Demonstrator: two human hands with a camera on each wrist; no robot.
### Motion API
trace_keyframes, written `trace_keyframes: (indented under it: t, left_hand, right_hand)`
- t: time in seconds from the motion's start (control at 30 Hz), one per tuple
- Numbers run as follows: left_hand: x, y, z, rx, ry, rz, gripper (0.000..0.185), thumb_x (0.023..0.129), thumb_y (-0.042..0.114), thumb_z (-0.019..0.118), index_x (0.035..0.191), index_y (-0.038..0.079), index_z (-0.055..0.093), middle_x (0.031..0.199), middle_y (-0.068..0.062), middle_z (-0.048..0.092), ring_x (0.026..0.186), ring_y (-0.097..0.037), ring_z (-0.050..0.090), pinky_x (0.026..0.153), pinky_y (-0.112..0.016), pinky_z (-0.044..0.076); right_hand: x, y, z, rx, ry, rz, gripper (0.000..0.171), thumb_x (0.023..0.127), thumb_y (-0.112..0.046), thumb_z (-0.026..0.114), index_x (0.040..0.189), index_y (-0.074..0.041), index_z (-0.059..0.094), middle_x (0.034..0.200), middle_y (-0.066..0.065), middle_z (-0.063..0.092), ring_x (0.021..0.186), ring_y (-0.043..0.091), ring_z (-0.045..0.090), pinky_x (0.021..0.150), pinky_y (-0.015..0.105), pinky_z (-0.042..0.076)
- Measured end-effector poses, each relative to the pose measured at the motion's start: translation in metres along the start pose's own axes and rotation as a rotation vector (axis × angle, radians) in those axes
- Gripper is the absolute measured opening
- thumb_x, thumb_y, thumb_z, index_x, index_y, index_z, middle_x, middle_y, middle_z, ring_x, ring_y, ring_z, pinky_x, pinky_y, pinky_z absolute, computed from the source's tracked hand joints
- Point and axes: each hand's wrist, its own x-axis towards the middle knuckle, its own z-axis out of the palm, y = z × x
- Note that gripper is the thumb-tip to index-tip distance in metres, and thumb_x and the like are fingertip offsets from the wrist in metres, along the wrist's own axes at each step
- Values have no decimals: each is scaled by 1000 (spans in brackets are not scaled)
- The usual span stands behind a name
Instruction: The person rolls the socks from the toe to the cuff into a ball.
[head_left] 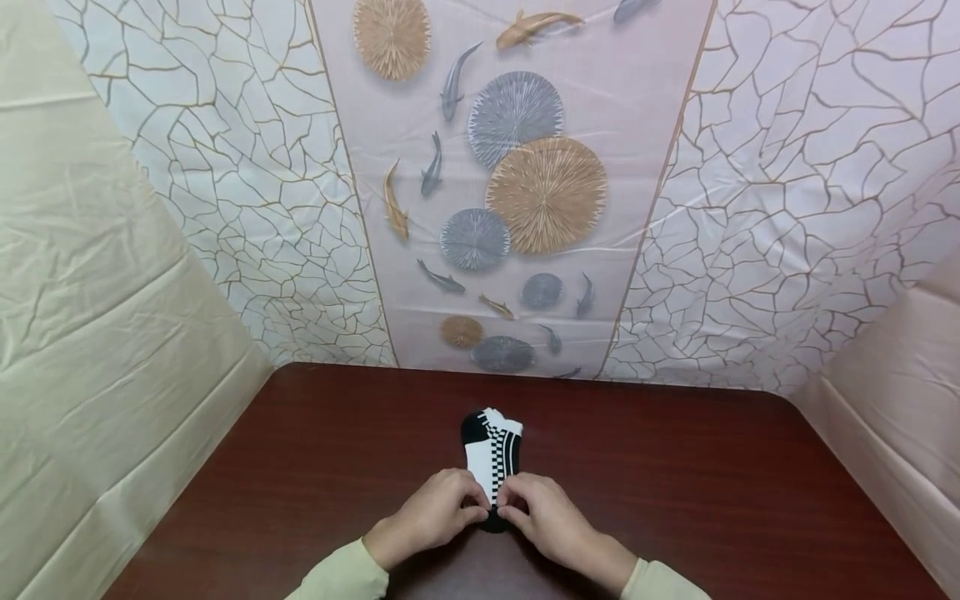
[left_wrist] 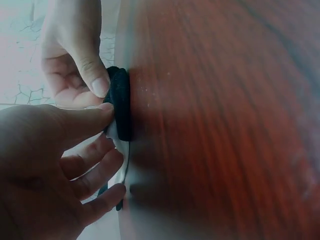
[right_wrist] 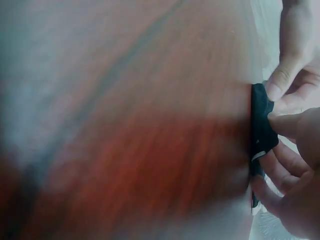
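A pair of low-cut socks (head_left: 483,462), black and white with a checkered strip, lies flat on the table. Their white cuffs are at the far end and a black toe end (head_left: 493,525) faces me. My left hand (head_left: 444,507) pinches the left side of that toe end between thumb and fingers. From the right, my right hand (head_left: 551,517) pinches the same end, its thumb close to the left one. In the left wrist view the black toe (left_wrist: 120,105) is raised a little at the table's surface. The right wrist view shows the black fabric (right_wrist: 262,120) under both thumbs.
The dark red-brown wooden table (head_left: 337,442) extends to both sides of the socks. Behind it hangs a patterned cloth (head_left: 495,250) with fish and round leaf designs. Cream cloth (head_left: 112,333) hangs at the left side, and pale cloth (head_left: 900,400) at the right.
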Motion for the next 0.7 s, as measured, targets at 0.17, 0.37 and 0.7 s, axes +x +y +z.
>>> trace_keyframes:
  t: [0.17, 0.37, 0.7]
  left_hand:
    - [0, 1, 0, -3, 1, -30, 8, 86, 12, 78, 82, 18, 76, 83, 15, 65, 86, -4, 59, 82, -29, 49]
    - [-1, 4, -1, 1, -13, -83, 9, 87, 12, 77, 82, 18, 74, 82, 15, 61, 86, -5, 57, 83, -31, 49]
    - [-2, 4, -2, -39, 5, -62, 8, 86, 10, 78, 83, 18, 77, 85, 13, 67, 87, -5, 59, 82, -31, 49]
  right_hand:
    - [-2, -3, 1, -135, 36, -83, 9, 84, -16, 82, 83, -17, 73, 85, -11, 60, 79, 4, 57, 70, 25, 50]
    - [-5, -5, 3, -251, 37, -108, 23, 75, -27, 89, 87, -17, 73, 86, -11, 59, 81, 6, 57, 73, 27, 51]
    - [-4, -7, 3, -205, 26, -82, 11, 81, -18, 84, 82, -18, 73, 82, -12, 58, 77, 4, 56, 68, 26, 50]
